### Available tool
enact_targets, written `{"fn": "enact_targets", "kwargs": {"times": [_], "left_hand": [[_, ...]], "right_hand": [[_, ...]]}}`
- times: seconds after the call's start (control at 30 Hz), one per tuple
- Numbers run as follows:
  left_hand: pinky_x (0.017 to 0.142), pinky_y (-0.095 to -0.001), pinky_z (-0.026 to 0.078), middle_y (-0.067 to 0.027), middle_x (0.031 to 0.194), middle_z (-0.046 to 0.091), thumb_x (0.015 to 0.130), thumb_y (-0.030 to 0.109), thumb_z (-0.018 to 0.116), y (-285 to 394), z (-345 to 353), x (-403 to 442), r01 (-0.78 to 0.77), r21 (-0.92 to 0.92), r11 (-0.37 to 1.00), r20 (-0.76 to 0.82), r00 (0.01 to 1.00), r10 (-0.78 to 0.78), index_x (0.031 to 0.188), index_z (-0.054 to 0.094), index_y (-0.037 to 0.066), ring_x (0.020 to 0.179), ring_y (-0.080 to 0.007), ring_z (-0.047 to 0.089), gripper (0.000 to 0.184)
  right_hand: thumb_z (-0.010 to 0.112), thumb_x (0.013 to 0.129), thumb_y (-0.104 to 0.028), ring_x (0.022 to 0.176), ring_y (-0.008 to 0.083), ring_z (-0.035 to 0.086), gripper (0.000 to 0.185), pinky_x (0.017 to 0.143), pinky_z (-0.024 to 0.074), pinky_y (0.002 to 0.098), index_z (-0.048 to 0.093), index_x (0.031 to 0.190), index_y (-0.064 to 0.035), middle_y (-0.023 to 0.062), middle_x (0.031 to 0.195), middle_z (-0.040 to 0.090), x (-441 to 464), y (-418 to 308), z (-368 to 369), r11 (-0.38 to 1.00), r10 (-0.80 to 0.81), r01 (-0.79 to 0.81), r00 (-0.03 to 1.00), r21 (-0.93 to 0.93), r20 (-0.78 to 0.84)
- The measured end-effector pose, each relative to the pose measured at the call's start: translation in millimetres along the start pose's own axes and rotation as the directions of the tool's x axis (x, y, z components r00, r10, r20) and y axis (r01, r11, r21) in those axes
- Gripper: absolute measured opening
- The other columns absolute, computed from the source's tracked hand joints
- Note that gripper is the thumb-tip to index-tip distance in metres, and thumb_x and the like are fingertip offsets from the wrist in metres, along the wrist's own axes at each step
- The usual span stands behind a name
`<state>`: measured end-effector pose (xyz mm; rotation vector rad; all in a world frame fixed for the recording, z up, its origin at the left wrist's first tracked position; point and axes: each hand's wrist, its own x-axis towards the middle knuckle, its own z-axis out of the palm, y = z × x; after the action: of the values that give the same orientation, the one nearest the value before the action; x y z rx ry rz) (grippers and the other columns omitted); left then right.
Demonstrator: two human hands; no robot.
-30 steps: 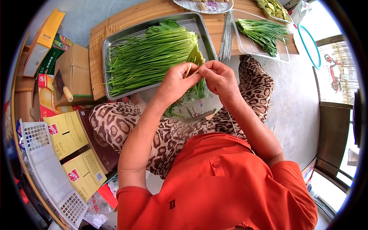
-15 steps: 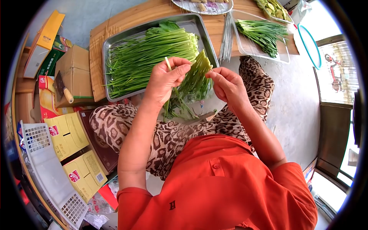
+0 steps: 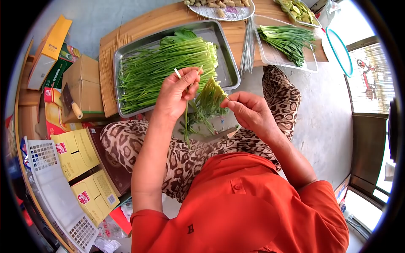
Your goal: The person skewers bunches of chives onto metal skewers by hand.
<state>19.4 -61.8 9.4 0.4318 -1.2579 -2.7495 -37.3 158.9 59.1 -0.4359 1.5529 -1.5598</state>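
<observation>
Left hand [image 3: 176,92] pinching green stems [image 3: 186,122] over the tray [image 3: 226,50]'s near edge, right hand [image 3: 249,109] pinching the hanging bunch [image 3: 211,96]'s end: keep that end steady.

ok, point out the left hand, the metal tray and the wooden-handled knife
left hand [image 3: 173,94]: head view, middle of the hand
metal tray [image 3: 228,70]: head view, bare bottom near its right end
wooden-handled knife [image 3: 76,110]: head view, on the handle

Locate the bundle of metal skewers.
In the head view, the metal skewers lie on the right half of the wooden table, between the steel tray and the clear plastic container.
</observation>
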Motion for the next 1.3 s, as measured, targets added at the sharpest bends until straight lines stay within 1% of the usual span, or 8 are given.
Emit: {"fn": "enact_targets", "kwargs": {"times": [0.13,0.2,0.3,0.73,0.8,0.9,1.1,1.3], "left_hand": [[0.045,-0.0173,0.029,0.0006,0.080,0.058,0.087,0.018,0.066,0.6,0.6,-0.9,0.017,0.007,1.000,0.009,1.000,-0.017,0.101,0.062,0.002,0.059,-0.0045,0.047,0.022],[0.045,-0.0172,0.029,0.0006,0.080,0.058,0.087,0.018,0.066,1.0,1.7,-1.6,0.016,0.006,1.000,0.015,1.000,-0.016,0.101,0.063,0.002,0.059,-0.0044,0.047,0.022],[0.044,-0.0162,0.029,0.0020,0.076,0.059,0.087,0.018,0.066,0.7,4.1,-2.2,0.003,0.009,1.000,-0.002,1.000,-0.003,0.099,0.065,0.002,0.057,-0.0031,0.046,0.020],[0.045,-0.0173,0.030,0.0007,0.079,0.059,0.087,0.018,0.066,1.9,1.1,-3.3,0.004,0.015,1.000,0.011,1.000,-0.004,0.100,0.063,0.002,0.058,-0.0046,0.049,0.020],[0.045,-0.0174,0.030,0.0008,0.079,0.060,0.087,0.018,0.066,2.2,1.0,-3.3,0.004,0.019,1.000,0.007,1.000,-0.004,0.100,0.063,0.002,0.058,-0.0046,0.048,0.020],[0.045,-0.0175,0.030,0.0010,0.078,0.059,0.087,0.018,0.066,2.1,0.7,-3.9,-0.002,0.032,0.999,0.020,1.000,0.002,0.099,0.064,0.002,0.058,-0.0046,0.048,0.020],[0.045,-0.0175,0.030,0.0008,0.079,0.061,0.087,0.018,0.066,2.9,1.5,-4.9,0.011,0.045,0.999,0.014,1.000,-0.012,0.098,0.064,0.003,0.057,-0.0045,0.048,0.019],[0.046,-0.0174,0.030,-0.0005,0.082,0.063,0.086,0.017,0.067,3.6,0.7,-4.9,-0.051,0.088,0.995,0.054,0.997,0.046,0.097,0.065,0.003,0.058,-0.0049,0.049,0.018]], "right_hand": [[0.054,0.095,-0.019,0.051,-0.0018,0.032,0.020,0.045,0.0233,0.0165,0.064,0.101,-0.0028,-0.0117,0.061,0.040,1.2,0.7,0.8,1.000,-0.011,0.011,1.000,-0.017,0.007],[0.052,0.096,-0.017,0.045,-0.0006,0.031,0.020,0.041,0.0218,0.0171,0.062,0.101,-0.0005,-0.0097,0.056,0.039,2.4,1.1,2.8,0.999,-0.027,0.026,0.999,-0.043,-0.017],[0.055,0.095,-0.020,0.051,-0.0016,0.032,0.020,0.045,0.0235,0.0165,0.064,0.101,-0.0029,-0.0115,0.061,0.040,1.2,0.8,1.8,1.000,-0.008,0.008,1.000,-0.029,-0.006],[0.054,0.095,-0.019,0.050,-0.0015,0.032,0.020,0.044,0.0234,0.0169,0.064,0.101,-0.0029,-0.0111,0.060,0.039,2.0,-0.1,3.8,1.000,-0.008,0.008,1.000,-0.017,0.007],[0.052,0.096,-0.018,0.045,-0.0002,0.031,0.020,0.041,0.0218,0.0172,0.062,0.100,-0.0008,-0.0093,0.055,0.040,2.9,0.7,4.7,1.000,-0.020,0.020,1.000,-0.023,-0.003],[0.054,0.095,-0.019,0.050,-0.0012,0.032,0.020,0.044,0.0235,0.0170,0.064,0.101,-0.0027,-0.0111,0.060,0.039,2.0,-0.9,4.6,0.999,-0.010,0.010,1.000,-0.030,0.000],[0.055,0.095,-0.019,0.050,-0.0012,0.032,0.019,0.044,0.0233,0.0170,0.064,0.100,-0.0027,-0.0111,0.060,0.040,1.1,-3.2,4.0,0.999,-0.004,0.004,1.000,-0.038,0.002],[0.055,0.095,-0.019,0.050,-0.0014,0.032,0.019,0.044,0.0227,0.0170,0.064,0.100,-0.0028,-0.0112,0.060,0.039,1.0,-3.7,3.2,0.999,-0.003,0.004,1.000,-0.040,0.006]]}}
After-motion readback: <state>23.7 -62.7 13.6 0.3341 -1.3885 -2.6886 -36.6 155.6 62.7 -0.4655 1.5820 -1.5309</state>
